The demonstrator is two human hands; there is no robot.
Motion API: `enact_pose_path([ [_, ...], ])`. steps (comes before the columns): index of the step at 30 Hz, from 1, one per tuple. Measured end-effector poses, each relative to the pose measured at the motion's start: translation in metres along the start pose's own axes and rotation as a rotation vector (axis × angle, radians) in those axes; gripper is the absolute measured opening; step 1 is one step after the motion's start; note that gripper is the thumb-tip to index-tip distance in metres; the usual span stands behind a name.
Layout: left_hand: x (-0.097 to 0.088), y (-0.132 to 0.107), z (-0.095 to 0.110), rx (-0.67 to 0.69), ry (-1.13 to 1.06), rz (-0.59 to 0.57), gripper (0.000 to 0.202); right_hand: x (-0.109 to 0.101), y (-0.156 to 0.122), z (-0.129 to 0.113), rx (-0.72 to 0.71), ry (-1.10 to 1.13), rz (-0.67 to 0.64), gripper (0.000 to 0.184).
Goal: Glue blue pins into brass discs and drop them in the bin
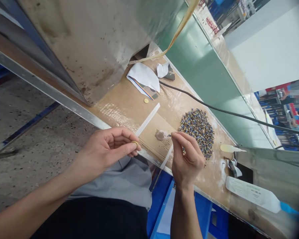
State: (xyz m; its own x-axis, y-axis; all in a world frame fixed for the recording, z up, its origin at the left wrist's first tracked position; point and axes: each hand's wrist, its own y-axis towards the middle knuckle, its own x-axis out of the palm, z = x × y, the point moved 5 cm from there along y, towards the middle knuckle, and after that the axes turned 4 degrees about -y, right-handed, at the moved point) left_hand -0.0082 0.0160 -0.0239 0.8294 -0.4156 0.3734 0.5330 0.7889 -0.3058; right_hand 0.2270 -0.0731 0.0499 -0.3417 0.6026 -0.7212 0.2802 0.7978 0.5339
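Observation:
My left hand [114, 146] is closed in a pinch, with a small yellow disc [135, 142] between thumb and forefinger at the front edge of the bench. My right hand [188, 152] pinches a thin, dark-tipped piece [169, 135], too small to name. Its tip is beside a small clear round dish [160, 135] on a strip of cardboard [151, 132]. Behind my right hand lies a heap of tiny blue and gold metal parts [196, 129]. A similar yellow disc [146, 100] lies farther back on the bench.
White cloth [144, 76] and a black cable [201, 99] lie toward the back. A yellowish dropper bottle [229, 148] and a large white bottle [251, 192] are at the right. A big stained metal panel [89, 39] rises at the left. Blue crates [161, 189] are below the bench.

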Motion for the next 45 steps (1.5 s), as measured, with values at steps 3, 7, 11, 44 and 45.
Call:
enact_pose_path([
  [3,-0.003,-0.005,0.008,0.004,0.082,-0.012,0.019,0.001,0.0,0.0,-0.032,-0.005,-0.006,0.019],
  [7,-0.006,-0.007,0.012,0.002,0.108,-0.026,0.017,0.004,0.0,0.001,-0.045,-0.009,-0.03,0.024],
  [11,-0.003,-0.004,0.007,-0.026,0.029,-0.063,0.019,0.003,-0.001,0.001,-0.062,-0.022,-0.027,0.026],
  [44,0.03,-0.009,-0.005,-0.115,-0.082,-0.089,0.026,-0.019,-0.01,-0.009,0.078,0.001,0.238,0.021],
  [45,0.032,-0.01,-0.005,-0.115,-0.076,-0.093,0.026,-0.02,-0.013,-0.012,0.109,0.04,0.232,0.021],
])
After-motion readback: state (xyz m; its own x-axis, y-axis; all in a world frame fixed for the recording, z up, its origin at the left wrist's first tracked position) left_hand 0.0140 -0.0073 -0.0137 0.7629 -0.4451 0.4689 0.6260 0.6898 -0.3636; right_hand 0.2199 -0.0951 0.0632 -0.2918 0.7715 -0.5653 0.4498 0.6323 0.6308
